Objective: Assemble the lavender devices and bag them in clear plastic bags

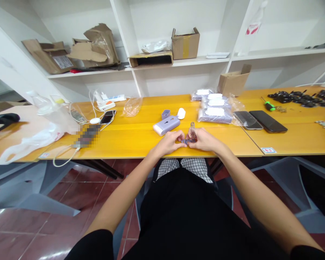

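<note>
Both hands meet at the front edge of the yellow table [141,141]. My left hand [170,142] is closed in a pinch on a small dark purple part [186,141]. My right hand [204,139] is closed on the same part and on a coiled metal spring [193,130] that stands up above its fingers. Just behind the hands lies a lilac rectangular device [166,125], with a small lilac cap [165,114] and a white piece [181,113] beyond it.
Bagged lilac-and-white devices [214,110] are stacked at centre right, beside two dark phones [260,120] and a green screwdriver [268,104]. Black parts [303,98] lie far right. To the left are chargers, cables, a phone [107,117] and plastic bags [38,133]. Cardboard boxes [185,43] fill the shelves.
</note>
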Demonstrator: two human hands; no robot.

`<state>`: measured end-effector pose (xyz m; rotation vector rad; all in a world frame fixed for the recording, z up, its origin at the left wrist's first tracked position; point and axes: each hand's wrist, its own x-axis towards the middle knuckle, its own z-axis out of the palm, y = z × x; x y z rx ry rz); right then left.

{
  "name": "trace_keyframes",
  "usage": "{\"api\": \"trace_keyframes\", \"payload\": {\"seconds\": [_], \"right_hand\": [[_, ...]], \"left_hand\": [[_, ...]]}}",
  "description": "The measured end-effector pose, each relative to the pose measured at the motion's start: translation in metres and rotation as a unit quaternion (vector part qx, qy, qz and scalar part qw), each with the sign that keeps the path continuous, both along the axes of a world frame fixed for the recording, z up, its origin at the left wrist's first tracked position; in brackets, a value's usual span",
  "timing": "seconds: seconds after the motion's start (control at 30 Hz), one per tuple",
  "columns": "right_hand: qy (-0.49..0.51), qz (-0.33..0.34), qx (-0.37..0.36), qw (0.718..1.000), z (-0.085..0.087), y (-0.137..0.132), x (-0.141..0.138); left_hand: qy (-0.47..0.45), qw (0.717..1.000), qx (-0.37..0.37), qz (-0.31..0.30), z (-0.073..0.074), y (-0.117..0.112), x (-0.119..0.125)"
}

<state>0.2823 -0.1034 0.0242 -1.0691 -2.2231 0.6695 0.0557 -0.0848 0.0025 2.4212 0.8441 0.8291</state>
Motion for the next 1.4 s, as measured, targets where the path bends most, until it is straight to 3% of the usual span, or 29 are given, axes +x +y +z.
{"api": "trace_keyframes", "payload": {"seconds": [0.5, 0.77, 1.1, 1.4], "right_hand": [[-0.072, 0.018, 0.035, 0.997, 0.009, -0.001, 0.003], [-0.065, 0.048, 0.003, 0.997, 0.009, 0.002, 0.001], [-0.009, 0.01, -0.003, 1.0, -0.003, 0.005, 0.003], [-0.046, -0.017, 0.005, 0.999, -0.002, 0.008, 0.004]], "left_hand": [[-0.001, 1.0, -0.017, 0.005, 0.002, -0.003, 0.002], [-0.008, 1.0, -0.009, -0.007, 0.004, -0.004, 0.001], [-0.001, 1.0, -0.026, 0.008, 0.001, -0.001, 0.0], [-0.005, 1.0, -0.019, 0.015, 0.007, -0.005, 0.002]]}}
